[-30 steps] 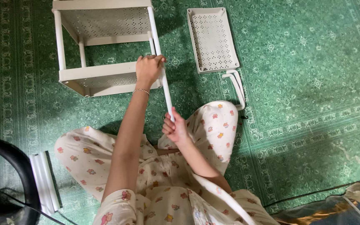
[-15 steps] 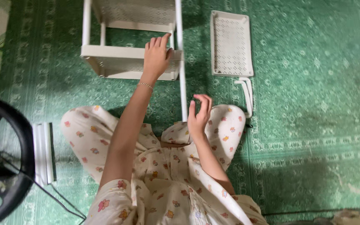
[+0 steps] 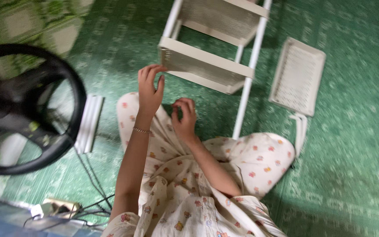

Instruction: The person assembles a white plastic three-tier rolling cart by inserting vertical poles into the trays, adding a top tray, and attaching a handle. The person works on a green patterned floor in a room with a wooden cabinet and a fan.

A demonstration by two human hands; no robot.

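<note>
I sit on a green patterned carpet (image 3: 356, 166) in floral pyjamas. A white plastic shelf rack (image 3: 207, 66) lies in front of me, with two perforated trays on white poles. My left hand (image 3: 150, 87), a thin bracelet on its wrist, is raised with fingers apart just left of the near tray's corner, not touching it. Over my lap, my right hand (image 3: 184, 116) has its fingers curled towards the thumb; the blur hides whether it pinches something small. The rack's right pole (image 3: 246, 87) runs down towards my knee.
A loose white perforated tray (image 3: 297, 77) lies to the right of the rack, with a few white rods (image 3: 300, 131) below it. More white rods (image 3: 88, 125) lie at the left beside a black round object (image 3: 31, 109). Cables and a power strip (image 3: 58, 206) sit at the bottom left.
My left hand has come off the rack's near tray and now hovers beside it. My right hand has left the pole and curled over my lap. The view has swung right.
</note>
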